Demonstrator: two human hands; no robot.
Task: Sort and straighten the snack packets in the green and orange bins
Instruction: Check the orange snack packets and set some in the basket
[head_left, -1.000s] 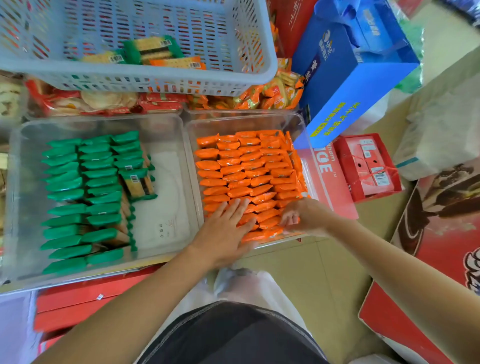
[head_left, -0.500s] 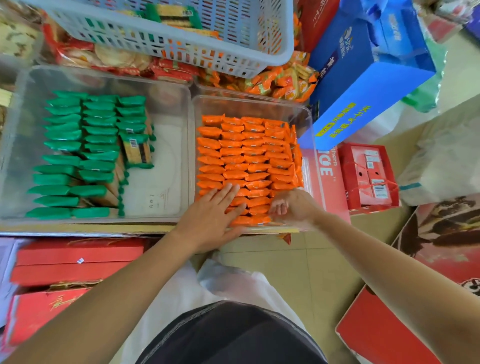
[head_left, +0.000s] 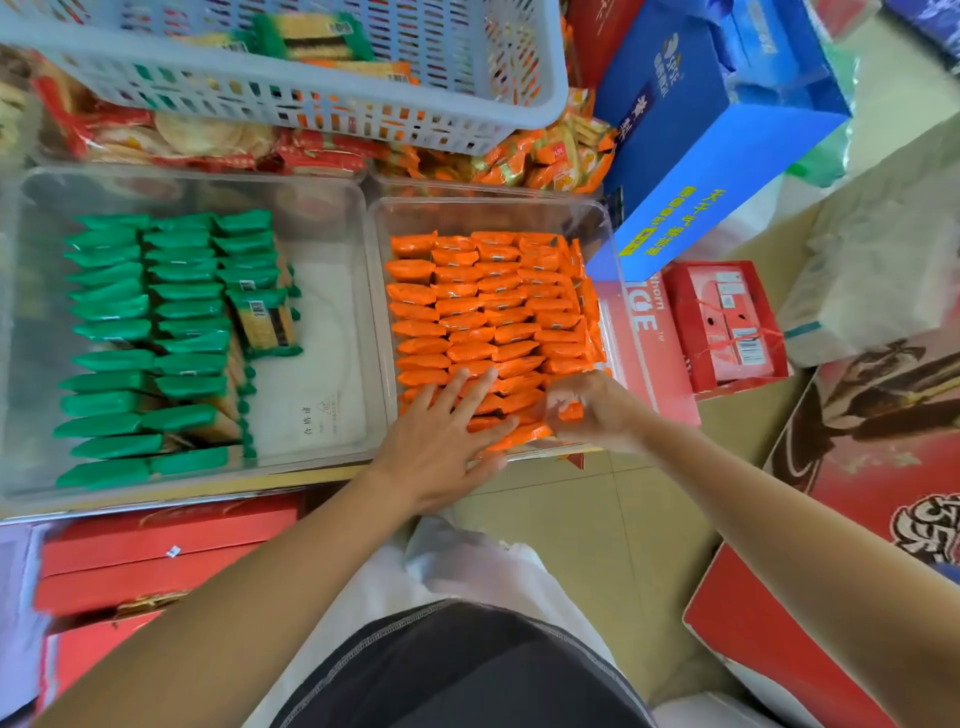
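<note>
Two clear plastic bins sit side by side. The left bin (head_left: 332, 218) holds rows of green packets (head_left: 150, 332), with one packet (head_left: 264, 323) lying label-up on the right of them. The right bin (head_left: 587, 218) is packed with rows of orange packets (head_left: 483, 306). My left hand (head_left: 441, 431) lies flat, fingers straight, pressing on the near orange rows. My right hand (head_left: 587, 410) is at the near right corner of that bin, fingers curled around an orange packet (head_left: 571, 411).
A grey slotted basket (head_left: 322, 104) with a few packets overhangs the far side. A blue box (head_left: 717, 130) leans against the orange bin's right edge. Red boxes (head_left: 727, 322) lie to the right, and more red boxes (head_left: 145, 561) below the bins. My legs are below.
The view has shifted, so the bins appear a little lower than half a second ago. My left hand stays pressed on the near orange rows. My right hand stays at the near right corner.
</note>
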